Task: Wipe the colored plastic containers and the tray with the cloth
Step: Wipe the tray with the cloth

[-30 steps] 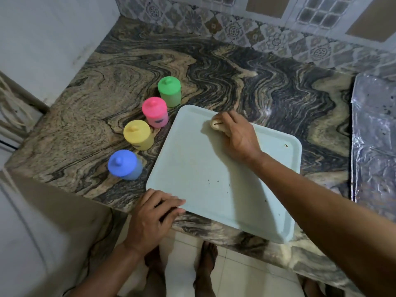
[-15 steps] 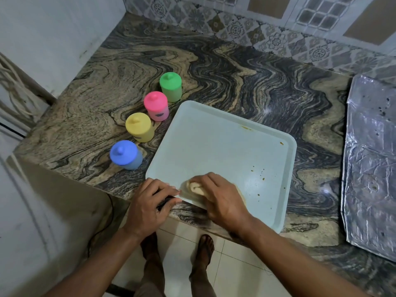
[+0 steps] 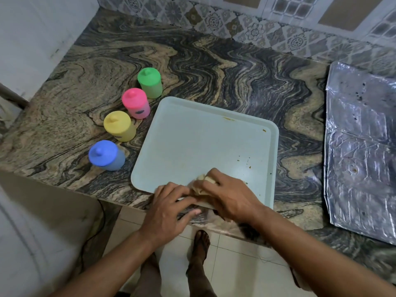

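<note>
- Head view: the pale tray [image 3: 199,146] lies at the front edge of the marbled counter [image 3: 235,67], its near edge at or just over that edge.
- The right hand [image 3: 231,195] presses a bunched cream cloth [image 3: 201,185] onto the tray's near edge, fingers curled over the cloth and gripping it.
- The left hand [image 3: 169,206] sits at the tray's near-left corner, fingers bent over the rim and steadying it; how the thumb lies below the rim I cannot tell.
- The step in hand looks like wiping the tray, with the cloth at the near side.
- Brown specks [image 3: 248,161] lie on the tray toward its right edge, and marks show at the far rim [image 3: 228,119] and the far-right corner [image 3: 264,130], so the tray seems not yet clean.
- The next move likely calls for carrying the cloth across to the right side and far rim while the left hand keeps the tray from sliding off the counter edge.
- Four lidded containers stand in a diagonal row just left of the tray: blue [image 3: 106,155] nearest the front edge, then yellow [image 3: 119,126], pink [image 3: 135,103], green [image 3: 149,82] farthest back. Neither hand touches them.
- A crumpled foil sheet [image 3: 362,146] lies at the counter's right edge.
</note>
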Tool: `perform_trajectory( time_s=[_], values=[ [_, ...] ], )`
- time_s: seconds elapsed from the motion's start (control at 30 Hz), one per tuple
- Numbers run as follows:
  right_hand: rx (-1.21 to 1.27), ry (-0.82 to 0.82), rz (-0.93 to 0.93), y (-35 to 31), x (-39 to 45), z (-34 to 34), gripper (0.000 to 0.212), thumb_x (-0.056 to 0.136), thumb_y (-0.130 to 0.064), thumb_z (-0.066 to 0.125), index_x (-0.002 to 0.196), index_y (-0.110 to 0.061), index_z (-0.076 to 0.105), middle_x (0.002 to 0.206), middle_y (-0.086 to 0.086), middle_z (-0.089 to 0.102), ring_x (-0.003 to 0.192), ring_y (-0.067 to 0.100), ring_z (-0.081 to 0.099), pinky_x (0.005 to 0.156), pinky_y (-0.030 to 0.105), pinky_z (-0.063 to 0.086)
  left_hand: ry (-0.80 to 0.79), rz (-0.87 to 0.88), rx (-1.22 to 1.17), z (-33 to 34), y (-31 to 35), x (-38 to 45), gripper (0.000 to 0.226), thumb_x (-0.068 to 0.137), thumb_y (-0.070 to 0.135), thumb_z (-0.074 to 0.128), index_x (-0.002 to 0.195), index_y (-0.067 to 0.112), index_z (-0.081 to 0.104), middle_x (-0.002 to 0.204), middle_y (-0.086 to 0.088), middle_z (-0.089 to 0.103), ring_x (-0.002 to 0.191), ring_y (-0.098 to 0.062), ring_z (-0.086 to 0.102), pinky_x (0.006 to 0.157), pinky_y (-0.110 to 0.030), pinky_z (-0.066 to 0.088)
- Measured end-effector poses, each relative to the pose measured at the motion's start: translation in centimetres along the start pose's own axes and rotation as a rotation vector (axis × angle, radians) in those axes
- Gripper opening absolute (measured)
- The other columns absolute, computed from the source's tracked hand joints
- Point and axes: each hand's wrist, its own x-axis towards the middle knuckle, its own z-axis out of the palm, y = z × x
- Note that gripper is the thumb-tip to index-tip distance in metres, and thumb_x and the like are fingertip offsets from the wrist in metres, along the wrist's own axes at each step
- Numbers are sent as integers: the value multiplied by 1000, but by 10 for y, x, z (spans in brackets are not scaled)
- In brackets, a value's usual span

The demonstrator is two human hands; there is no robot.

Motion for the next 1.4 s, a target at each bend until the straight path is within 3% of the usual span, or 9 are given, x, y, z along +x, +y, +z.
perform_trajectory(
  time_s=[0.2,0.43,0.73,0.83,1.0,1.17,1.23,1.3,1.4],
  values=[
    [-185,104,34,74,35,-35,35,98,-26,67,133,-24,62,112,10,55,80,33,60,54,39,53,49,-9,-37,6,-1,2,21,96,40,73,116,36,77,97,15,63,92,-15,56,80,-39,41],
    [-319,173,126,136,92,-79,33,98,-24,58,130,-19,63,112,13,55,90,37,62,58,40,50,18,-65,-43,6,3,4,24,101,53,61,113,40,76,94,18,61,90,-10,51,75,-35,39],
    [-309,117,-47,101,124,-72,42,87,-15,55,128,-17,65,110,13,58,94,32,57,68,36,46,11,-78,-36,5,4,6,27,102,57,57,115,43,75,91,20,59,87,-9,52,76,-31,40],
    [-288,171,38,124,102,-74,35,87,-13,60,122,-17,67,108,11,59,91,33,57,71,40,51,33,-88,-33,6,7,6,26,101,55,58,112,41,76,90,19,60,86,-10,53,75,-32,40],
    [-427,152,164,177,19,-104,39,87,-23,46,117,-13,68,102,12,61,85,33,53,70,49,53,38,-84,-29,7,7,6,23,98,51,63,112,40,77,90,18,61,84,-13,55,71,-37,44],
    [-424,194,204,167,24,-109,45,83,-12,61,128,-14,64,108,11,56,94,28,46,74,41,43,52,-70,-15,8,7,7,28,100,55,58,113,39,78,92,18,63,84,-15,58,71,-39,47],
    [-418,186,239,166,23,-102,52,81,-13,53,132,-15,62,111,11,56,95,31,49,75,44,45,55,-62,9,8,8,7,27,99,53,59,113,38,78,92,16,63,84,-17,58,70,-41,47],
    [-361,213,291,164,17,-91,47,83,-11,49,129,-12,63,109,11,57,91,32,51,75,46,45,63,-57,34,9,8,7,25,97,50,62,112,37,79,91,14,63,83,-19,58,68,-42,46],
    [-272,263,325,154,9,-81,42,82,2,65,122,-11,65,106,11,59,88,32,53,72,45,47,81,-54,58,9,11,7,25,96,47,65,110,34,80,88,13,63,81,-20,58,67,-41,45]
  ],
)
